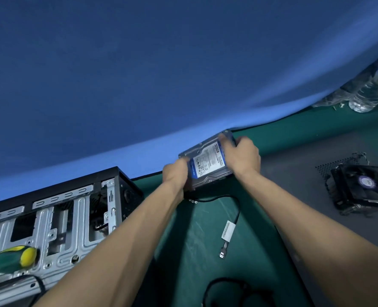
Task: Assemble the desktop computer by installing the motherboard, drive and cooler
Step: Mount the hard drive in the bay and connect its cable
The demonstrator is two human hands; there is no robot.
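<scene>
Lifting the hard drive (208, 162) with both hands

Left hand (175, 173) gripping the near end, right hand (243, 156) gripping the far end, drive up off the green desk (205, 229). Open computer case (57, 220) down to the left of the hands, cooler (361, 189) off to the right. Best to hold by the edges, keep it flat, then slide gently into the case bay.
</scene>
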